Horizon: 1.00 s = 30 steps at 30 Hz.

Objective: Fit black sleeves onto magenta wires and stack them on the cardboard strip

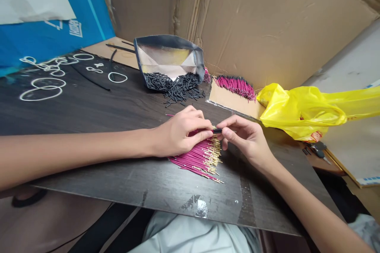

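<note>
A fanned pile of pink wires [194, 153] with gold-coloured metal ends lies on the dark table. Over the upper part of the pile rests my left hand [185, 132], thumb and forefinger pinched together on a pink wire near its metal end. My right hand [246, 136] is closed at the fingertips on a short black sleeve [218, 131], which meets the left fingertips at that wire's end. The wire's tip is hidden there. Behind my hands, many similar black sleeves [175, 85] spill from an open folded box [169, 41].
White rubber bands [44, 89] and thin black tubing [92, 79] lie at the left. Wires with dark ends [236, 87] sit on a cardboard piece [228, 102] at the back. A yellow plastic bag [299, 106] and keys [319, 152] are at the right. Cardboard walls [267, 27] stand behind.
</note>
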Each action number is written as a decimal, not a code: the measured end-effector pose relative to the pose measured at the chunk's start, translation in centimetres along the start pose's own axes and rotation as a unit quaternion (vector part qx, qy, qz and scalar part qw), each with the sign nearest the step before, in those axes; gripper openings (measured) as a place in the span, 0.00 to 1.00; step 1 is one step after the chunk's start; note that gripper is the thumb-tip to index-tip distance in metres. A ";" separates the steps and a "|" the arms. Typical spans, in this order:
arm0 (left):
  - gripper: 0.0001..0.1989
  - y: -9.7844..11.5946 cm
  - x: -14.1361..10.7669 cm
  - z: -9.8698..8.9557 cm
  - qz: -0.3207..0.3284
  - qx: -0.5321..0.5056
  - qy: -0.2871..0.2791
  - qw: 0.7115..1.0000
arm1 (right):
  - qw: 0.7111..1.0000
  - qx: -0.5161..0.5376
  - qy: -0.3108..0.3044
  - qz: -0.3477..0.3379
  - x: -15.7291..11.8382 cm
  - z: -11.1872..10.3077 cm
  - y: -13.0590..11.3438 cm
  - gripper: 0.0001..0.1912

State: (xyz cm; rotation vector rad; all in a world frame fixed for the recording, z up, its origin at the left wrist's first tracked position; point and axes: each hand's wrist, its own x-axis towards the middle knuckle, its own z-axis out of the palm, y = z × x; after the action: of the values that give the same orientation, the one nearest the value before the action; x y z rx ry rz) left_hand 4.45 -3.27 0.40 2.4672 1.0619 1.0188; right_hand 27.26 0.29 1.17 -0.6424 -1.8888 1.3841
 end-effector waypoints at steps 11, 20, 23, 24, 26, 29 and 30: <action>0.11 2.4 0.8 -0.9 -0.168 -0.310 0.042 0.935 | 1.000 -0.010 0.010 0.001 -0.1 1.8 -0.8 0.09; 0.10 2.2 0.7 -0.2 -0.192 -0.345 0.103 0.913 | 0.997 -0.043 0.033 0.047 -0.1 2.9 -0.6 0.12; 0.08 2.3 0.5 0.0 -0.176 -0.320 0.127 0.922 | 0.998 -0.027 0.026 0.050 -0.2 3.3 -0.5 0.13; 0.08 2.4 0.4 0.0 -0.174 -0.316 0.132 0.923 | 0.998 -0.023 0.022 0.050 -0.2 3.4 -0.5 0.13; 0.09 2.4 0.3 0.0 -0.176 -0.316 0.137 0.922 | 0.998 -0.025 0.021 0.045 -0.1 3.6 -0.5 0.13; 0.11 2.3 0.3 0.1 -0.191 -0.325 0.138 0.916 | 0.999 -0.023 0.022 0.041 0.0 3.9 -0.5 0.13; 0.12 2.3 0.3 0.2 -0.195 -0.328 0.137 0.914 | 0.999 -0.019 0.021 0.045 0.0 4.1 -0.5 0.13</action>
State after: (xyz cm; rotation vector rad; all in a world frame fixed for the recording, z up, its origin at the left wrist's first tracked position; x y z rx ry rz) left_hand 5.93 -4.65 1.55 1.5409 1.0122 1.3323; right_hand 24.10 -2.35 0.91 -0.7791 -1.8770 1.3830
